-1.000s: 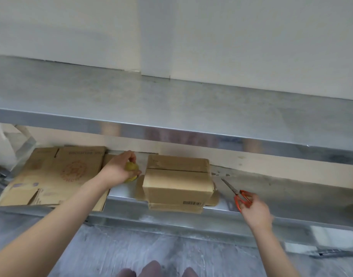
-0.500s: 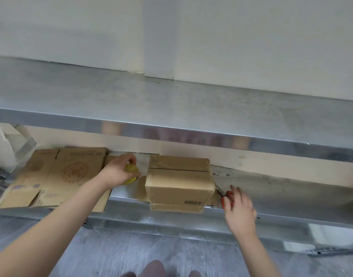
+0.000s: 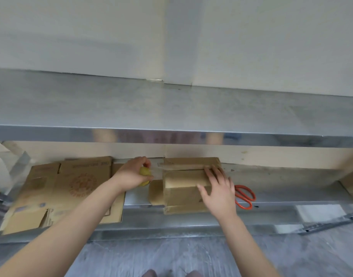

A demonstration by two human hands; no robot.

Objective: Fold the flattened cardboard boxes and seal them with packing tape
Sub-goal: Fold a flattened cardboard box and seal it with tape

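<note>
Well, looking down from the head view, my left grip [image 3: 131, 174] is curled round a yellowish tape roll [image 3: 144, 171], holding it just left of the folded box [image 3: 181, 184] on the lower shelf [image 3: 281, 182]. A pale strip seems to run from the roll onto the box's top seam, though it is blurred. My right grip [image 3: 219, 188] lies flat, fingers straight and spread, pressing on the right part of the box's top. Orange-handled scissors [image 3: 244, 196] lie on the shelf just right of that grip. Flattened boxes [image 3: 71, 188] lie stacked at the shelf's left end, partly under my left forearm. Above, the steel surface [image 3: 171, 108] runs across against a pale wall.
</note>
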